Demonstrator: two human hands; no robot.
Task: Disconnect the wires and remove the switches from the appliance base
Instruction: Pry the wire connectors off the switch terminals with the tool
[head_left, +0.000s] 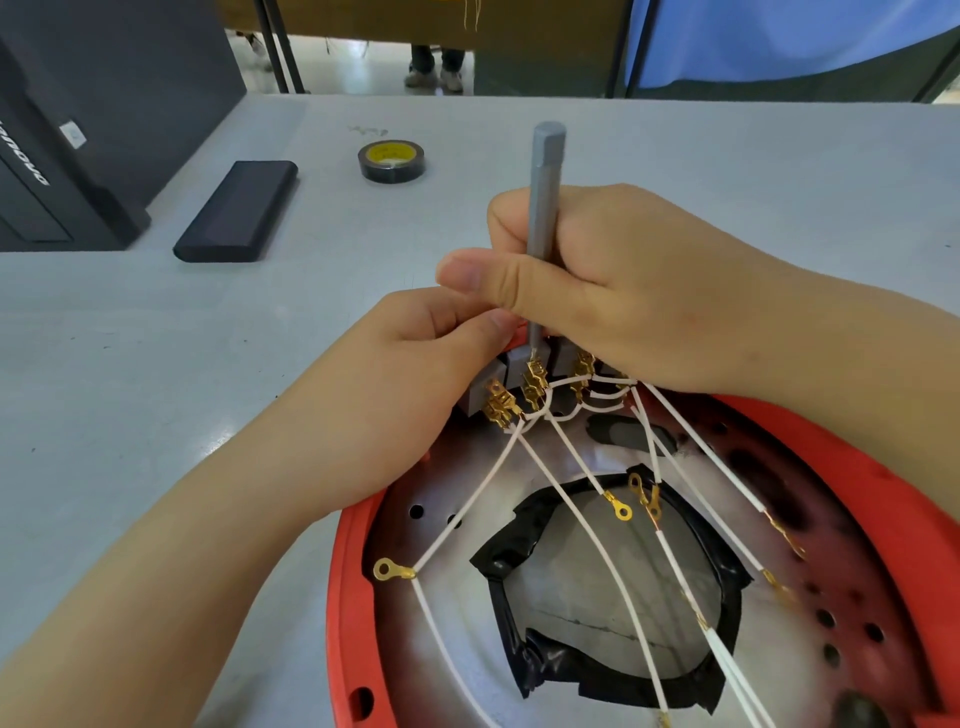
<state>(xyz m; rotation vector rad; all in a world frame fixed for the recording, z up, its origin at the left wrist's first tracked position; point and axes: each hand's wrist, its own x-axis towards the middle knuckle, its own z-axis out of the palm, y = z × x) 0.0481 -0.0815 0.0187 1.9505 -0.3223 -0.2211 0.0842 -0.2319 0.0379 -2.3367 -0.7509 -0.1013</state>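
At switches (511, 371), R hand (613, 291) grips tool (543, 208), L hand (415, 374) steadies.

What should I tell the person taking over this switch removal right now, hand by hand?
Right hand: grips the grey metal tool upright, tip down at a brass spade connector on the grey switch blocks.
Left hand: holds the switch blocks steady at the far rim of the round red appliance base.
Done: several thin white wires already lie loose across the base, their brass ring terminals free.
Left: brass connectors are still plugged into the switches; the switches are still at the base rim.
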